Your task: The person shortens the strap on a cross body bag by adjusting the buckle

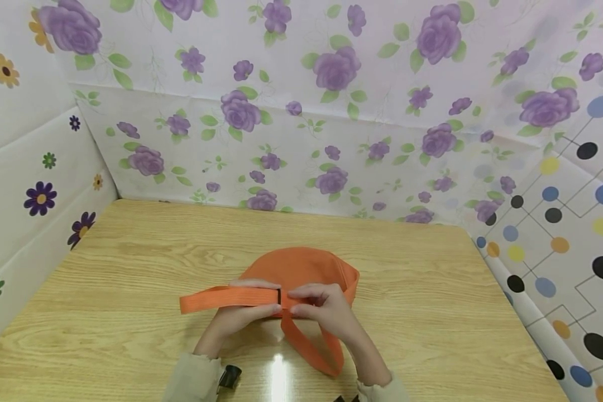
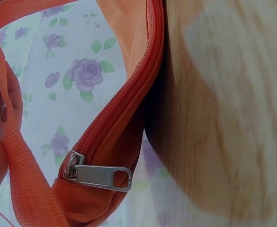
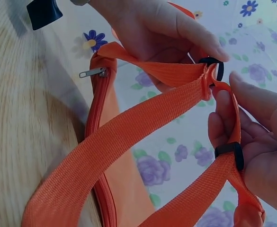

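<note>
An orange bag (image 1: 296,265) lies on the wooden table (image 1: 130,245) just beyond both hands, its long axis running side to side across the front of them. Its rounded edge points away from the person, and one tapered end points off beyond the right hand. A zip (image 3: 98,118) follows the bag's long side close to the tabletop; its silver zip pull (image 2: 102,177) sits at the end nearer the left hand.

The left hand (image 1: 233,318) pinches the orange strap (image 1: 231,297) between thumb and fingers, right beside a black buckle (image 1: 279,296). From there the strap stretches sideways past the left hand in a folded, nearly level loop, in line with the bag. The right hand (image 1: 331,312) grasps the strap on the other side of that buckle, thumb and forefinger brought together on it. A second black slider (image 3: 229,153) rides on the webbing at the right hand's fingers.

A further loop of strap drops between the hands and rests on the near side of the right hand, its bend pointing back toward the person. Beyond the bag stands a white covering (image 1: 301,145) printed with purple roses and green leaves.
</note>
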### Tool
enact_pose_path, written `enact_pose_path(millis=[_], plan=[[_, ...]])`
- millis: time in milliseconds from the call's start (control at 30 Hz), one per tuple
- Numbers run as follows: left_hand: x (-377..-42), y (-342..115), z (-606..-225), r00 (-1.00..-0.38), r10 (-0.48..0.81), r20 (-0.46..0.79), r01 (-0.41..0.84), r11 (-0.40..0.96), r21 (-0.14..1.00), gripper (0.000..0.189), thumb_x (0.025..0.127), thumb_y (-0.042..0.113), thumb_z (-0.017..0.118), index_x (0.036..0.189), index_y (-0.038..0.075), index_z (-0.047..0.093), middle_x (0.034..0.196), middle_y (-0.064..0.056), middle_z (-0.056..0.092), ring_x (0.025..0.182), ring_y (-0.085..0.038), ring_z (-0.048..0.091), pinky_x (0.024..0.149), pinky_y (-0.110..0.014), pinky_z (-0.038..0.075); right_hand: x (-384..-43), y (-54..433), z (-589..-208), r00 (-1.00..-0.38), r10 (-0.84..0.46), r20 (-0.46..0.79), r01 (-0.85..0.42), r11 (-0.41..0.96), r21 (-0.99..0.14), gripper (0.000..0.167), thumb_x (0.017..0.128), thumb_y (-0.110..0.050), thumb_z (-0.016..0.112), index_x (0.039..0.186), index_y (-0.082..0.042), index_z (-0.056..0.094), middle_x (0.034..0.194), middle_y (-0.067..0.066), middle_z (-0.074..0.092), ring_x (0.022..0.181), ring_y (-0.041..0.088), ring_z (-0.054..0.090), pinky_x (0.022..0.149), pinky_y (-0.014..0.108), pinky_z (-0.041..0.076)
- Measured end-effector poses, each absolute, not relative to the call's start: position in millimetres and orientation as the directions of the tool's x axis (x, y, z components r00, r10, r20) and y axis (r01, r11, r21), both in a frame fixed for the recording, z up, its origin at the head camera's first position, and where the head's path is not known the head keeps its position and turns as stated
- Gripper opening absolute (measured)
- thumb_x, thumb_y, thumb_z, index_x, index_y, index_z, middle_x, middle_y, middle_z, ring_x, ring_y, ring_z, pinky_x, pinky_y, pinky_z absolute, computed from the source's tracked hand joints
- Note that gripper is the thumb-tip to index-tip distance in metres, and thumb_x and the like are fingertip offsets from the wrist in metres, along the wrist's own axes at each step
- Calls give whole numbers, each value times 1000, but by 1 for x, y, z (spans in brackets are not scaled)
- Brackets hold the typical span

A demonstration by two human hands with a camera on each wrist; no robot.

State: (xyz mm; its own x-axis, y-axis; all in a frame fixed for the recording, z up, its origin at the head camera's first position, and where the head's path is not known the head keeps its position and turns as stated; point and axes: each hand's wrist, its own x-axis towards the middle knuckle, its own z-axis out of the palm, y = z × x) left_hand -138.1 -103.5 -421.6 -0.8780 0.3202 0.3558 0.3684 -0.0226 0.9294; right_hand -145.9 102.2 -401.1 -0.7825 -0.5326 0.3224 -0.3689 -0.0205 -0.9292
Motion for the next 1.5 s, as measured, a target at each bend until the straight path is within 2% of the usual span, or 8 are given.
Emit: enact_pose_path(millis=[167, 467, 733, 900, 1000, 1233, 1400, 1500], plan=[[-138, -103, -420, -872, 315, 375, 385, -32, 922, 32, 75, 0, 70, 107, -2, 63, 93, -10, 66, 82, -17, 61, 69, -31, 50, -145, 101, -400, -804, -514, 300, -312, -66, -948, 19, 80, 4, 62, 96, 14, 63, 91, 24, 63, 78, 19, 63, 65, 36, 52], [-141, -103, -424, -841, 336, 424, 428, -65, 901, 31, 75, -8, 66, 105, -7, 62, 95, -12, 65, 84, -17, 61, 69, -32, 50, -146, 99, -400, -848, -476, 234, -223, -80, -972, 21, 80, 1, 64, 95, 15, 63, 88, 24, 64, 75, 18, 64, 65, 47, 49], [-141, -101, -423, -829, 313, 464, 470, -62, 880, 32, 73, -5, 70, 104, -7, 63, 93, -10, 66, 80, -16, 61, 66, -32, 51, -146, 98, -399, -853, -477, 212, -171, -129, -977, 23, 79, 2, 64, 96, 18, 60, 84, 13, 67, 72, 15, 64, 60, 28, 52], [-140, -99, -419, -833, 311, 457, 470, -37, 882, 33, 71, -5, 72, 103, -7, 63, 96, -13, 65, 84, -14, 60, 69, -30, 50, -145, 94, -398, -849, -484, 211, -168, -130, -977, 23, 79, 5, 63, 96, 20, 59, 89, 29, 61, 75, 14, 63, 63, 35, 52], [-139, -98, -419, -845, 297, 445, 465, -3, 885, 33, 69, -3, 73, 101, -7, 64, 98, -17, 64, 87, -13, 60, 72, -29, 49, -145, 93, -399, -852, -479, 211, -172, -124, -977, 22, 79, 5, 63, 95, 20, 60, 89, 30, 61, 76, 15, 64, 64, 40, 51], [-140, -98, -422, -833, 298, 466, 483, -17, 875, 32, 68, -2, 75, 98, -8, 65, 95, -12, 66, 84, -14, 61, 70, -29, 49, -141, 92, -394, -852, -479, 213, -230, -25, -973, 21, 78, 2, 66, 95, 13, 63, 91, 22, 64, 76, 14, 62, 62, 40, 52], [-140, -99, -422, -827, 297, 478, 501, 1, 866, 31, 68, -2, 75, 97, -6, 66, 95, -11, 66, 85, -14, 60, 70, -29, 49, -138, 95, -388, -820, -505, 271, -390, 144, -910, 23, 77, -6, 69, 99, 1, 67, 97, 12, 65, 86, 15, 61, 67, 29, 51], [-140, -99, -422, -836, 299, 461, 482, -2, 876, 30, 70, -1, 74, 98, -7, 66, 96, -12, 65, 85, -15, 61, 70, -30, 50, -138, 99, -385, -779, -539, 321, -487, 198, -850, 25, 77, -7, 70, 101, -1, 66, 99, 9, 65, 89, 15, 59, 70, 26, 50]])
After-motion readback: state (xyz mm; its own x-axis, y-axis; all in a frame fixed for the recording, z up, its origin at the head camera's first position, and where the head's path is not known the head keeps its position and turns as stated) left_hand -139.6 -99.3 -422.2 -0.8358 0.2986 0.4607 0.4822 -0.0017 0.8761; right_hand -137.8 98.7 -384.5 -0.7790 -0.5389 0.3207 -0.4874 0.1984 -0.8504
